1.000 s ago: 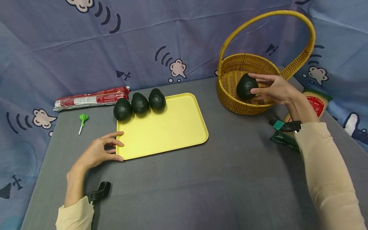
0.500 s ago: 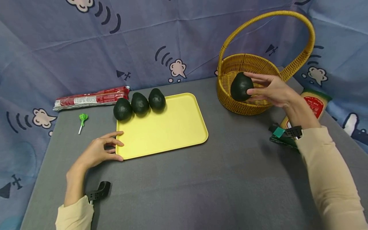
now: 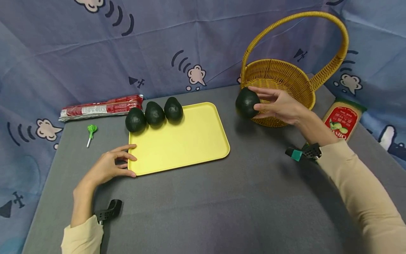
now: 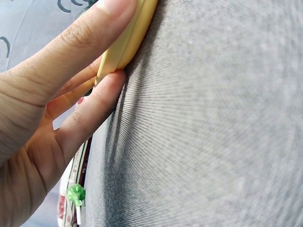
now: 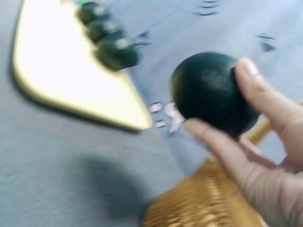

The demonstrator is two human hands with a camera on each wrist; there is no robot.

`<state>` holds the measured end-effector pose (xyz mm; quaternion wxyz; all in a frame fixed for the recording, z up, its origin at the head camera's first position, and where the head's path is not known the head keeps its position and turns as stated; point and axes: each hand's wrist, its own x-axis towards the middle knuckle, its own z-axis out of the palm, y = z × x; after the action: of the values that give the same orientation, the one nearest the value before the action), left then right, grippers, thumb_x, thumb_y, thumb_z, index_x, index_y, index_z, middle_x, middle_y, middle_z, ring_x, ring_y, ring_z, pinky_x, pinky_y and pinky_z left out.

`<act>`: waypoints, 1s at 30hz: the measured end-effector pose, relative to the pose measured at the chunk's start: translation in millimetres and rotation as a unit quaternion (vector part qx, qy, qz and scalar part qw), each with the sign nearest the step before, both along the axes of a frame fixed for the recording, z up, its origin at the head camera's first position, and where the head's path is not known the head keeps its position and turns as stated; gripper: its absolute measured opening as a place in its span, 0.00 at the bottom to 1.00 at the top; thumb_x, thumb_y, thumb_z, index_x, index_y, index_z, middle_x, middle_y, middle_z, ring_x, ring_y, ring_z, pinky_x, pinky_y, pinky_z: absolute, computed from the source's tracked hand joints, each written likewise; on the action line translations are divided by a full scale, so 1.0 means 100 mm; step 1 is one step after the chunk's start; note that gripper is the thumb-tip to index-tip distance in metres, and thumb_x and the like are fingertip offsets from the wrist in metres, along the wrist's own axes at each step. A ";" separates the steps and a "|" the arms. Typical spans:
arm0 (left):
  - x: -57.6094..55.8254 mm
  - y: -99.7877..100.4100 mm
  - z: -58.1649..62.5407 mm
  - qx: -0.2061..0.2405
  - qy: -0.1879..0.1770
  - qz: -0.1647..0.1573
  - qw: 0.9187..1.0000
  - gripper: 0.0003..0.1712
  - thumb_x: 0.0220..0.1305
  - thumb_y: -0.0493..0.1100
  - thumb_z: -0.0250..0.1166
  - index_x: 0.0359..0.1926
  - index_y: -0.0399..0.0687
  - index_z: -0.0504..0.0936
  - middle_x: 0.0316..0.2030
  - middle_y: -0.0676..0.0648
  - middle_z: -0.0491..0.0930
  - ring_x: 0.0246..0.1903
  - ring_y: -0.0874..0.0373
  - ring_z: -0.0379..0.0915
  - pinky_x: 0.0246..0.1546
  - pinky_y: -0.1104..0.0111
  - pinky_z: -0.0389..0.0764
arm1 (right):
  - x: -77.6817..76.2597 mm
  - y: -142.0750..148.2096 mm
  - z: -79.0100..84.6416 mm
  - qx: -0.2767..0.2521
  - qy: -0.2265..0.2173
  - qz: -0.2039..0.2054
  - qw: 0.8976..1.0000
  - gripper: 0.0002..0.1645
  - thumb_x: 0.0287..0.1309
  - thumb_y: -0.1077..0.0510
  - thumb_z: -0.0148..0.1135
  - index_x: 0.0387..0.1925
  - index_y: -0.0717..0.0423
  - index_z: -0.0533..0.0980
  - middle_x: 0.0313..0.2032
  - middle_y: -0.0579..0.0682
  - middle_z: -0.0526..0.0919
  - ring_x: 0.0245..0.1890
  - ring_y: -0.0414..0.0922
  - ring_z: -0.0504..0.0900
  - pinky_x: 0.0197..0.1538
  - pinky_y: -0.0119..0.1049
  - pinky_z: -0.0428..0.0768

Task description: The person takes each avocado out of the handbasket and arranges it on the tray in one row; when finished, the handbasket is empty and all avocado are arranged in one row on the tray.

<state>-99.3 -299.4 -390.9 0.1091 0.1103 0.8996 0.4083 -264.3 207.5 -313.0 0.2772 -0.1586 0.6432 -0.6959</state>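
Note:
My right hand [image 3: 280,107] grips a dark green avocado [image 3: 247,103] between thumb and fingers. It holds the fruit over the front left rim of the yellow wicker basket [image 3: 309,92]; in the right wrist view the avocado [image 5: 210,92] hangs above the table, its shadow below. At the left, my left hand [image 3: 109,165] holds the near left corner of a yellow tray [image 3: 187,148]. The left wrist view has the thumb and a finger on the tray's edge [image 4: 125,52]. Three avocados [image 3: 154,114] sit in a row along the tray's far left edge.
A red and white packet [image 3: 101,108] lies behind the tray's left end, with a green lollipop [image 3: 91,132] in front of it. A packet with a red label [image 3: 342,120] lies right of the basket. The basket's tall handle [image 3: 295,14] arches over it.
My right hand has carried the avocado leftward from inside the basket to beyond its left rim. The left hand and the tray stay where they were.

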 end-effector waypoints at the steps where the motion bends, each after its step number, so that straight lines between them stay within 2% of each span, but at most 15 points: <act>1: 0.00 0.00 0.00 0.001 -0.001 0.000 1.000 0.24 0.42 0.43 0.79 0.43 0.39 0.84 0.66 0.42 0.66 0.59 0.45 0.67 0.46 0.68 0.80 | 0.01 -0.05 -0.04 -0.003 -0.003 0.001 1.000 0.34 0.61 0.73 0.56 0.67 0.48 0.68 0.59 0.52 0.70 0.51 0.46 0.80 0.45 0.49 0.82; 7: 0.01 -0.01 0.00 0.002 -0.001 -0.001 1.000 0.24 0.42 0.43 0.79 0.43 0.39 0.84 0.66 0.41 0.66 0.59 0.45 0.67 0.46 0.67 0.80 | 0.04 -0.32 -0.26 0.023 0.001 0.016 1.000 0.37 0.61 0.71 0.59 0.69 0.49 0.64 0.59 0.54 0.70 0.51 0.47 0.80 0.48 0.53 0.79; 12: 0.00 0.00 -0.01 -0.005 0.002 0.000 1.000 0.24 0.43 0.43 0.79 0.42 0.40 0.84 0.65 0.42 0.66 0.59 0.46 0.67 0.47 0.67 0.80 | -0.01 -0.47 -0.38 0.054 0.027 0.041 0.997 0.39 0.59 0.71 0.61 0.70 0.52 0.63 0.64 0.59 0.66 0.52 0.48 0.79 0.49 0.59 0.76; 16: -0.01 0.00 -0.01 -0.006 0.005 0.001 1.000 0.24 0.42 0.43 0.79 0.42 0.41 0.84 0.65 0.42 0.67 0.59 0.46 0.67 0.46 0.67 0.80 | -0.08 -0.56 -0.46 0.074 0.044 0.039 0.995 0.39 0.56 0.72 0.63 0.69 0.53 0.64 0.66 0.61 0.64 0.54 0.50 0.78 0.47 0.57 0.78; 20: 0.00 0.00 0.00 -0.004 0.003 0.002 1.000 0.24 0.42 0.43 0.79 0.42 0.40 0.84 0.65 0.42 0.66 0.59 0.46 0.67 0.46 0.68 0.80 | -0.16 -0.67 -0.52 0.084 0.046 0.051 0.994 0.40 0.55 0.72 0.64 0.68 0.54 0.65 0.68 0.59 0.62 0.58 0.54 0.74 0.47 0.54 0.80; 26: 0.00 -0.01 0.02 -0.002 0.001 0.003 1.000 0.24 0.42 0.44 0.79 0.43 0.40 0.84 0.66 0.42 0.66 0.58 0.46 0.69 0.46 0.69 0.80 | -0.26 -0.87 -0.58 0.074 0.042 0.073 0.994 0.40 0.55 0.70 0.66 0.69 0.55 0.63 0.70 0.59 0.59 0.63 0.58 0.68 0.47 0.50 0.81; 30: -0.01 0.00 0.01 -0.004 0.003 0.003 1.000 0.24 0.42 0.43 0.79 0.43 0.40 0.84 0.65 0.42 0.66 0.57 0.46 0.70 0.45 0.70 0.80 | -0.35 -0.97 -0.64 0.062 0.037 0.080 0.994 0.41 0.54 0.69 0.66 0.69 0.56 0.63 0.70 0.61 0.57 0.63 0.60 0.67 0.46 0.51 0.82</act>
<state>-99.9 -299.2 -390.2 0.1061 0.1085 0.9017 0.4049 -299.6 110.9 -377.1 0.3169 -0.2178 0.6802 -0.6241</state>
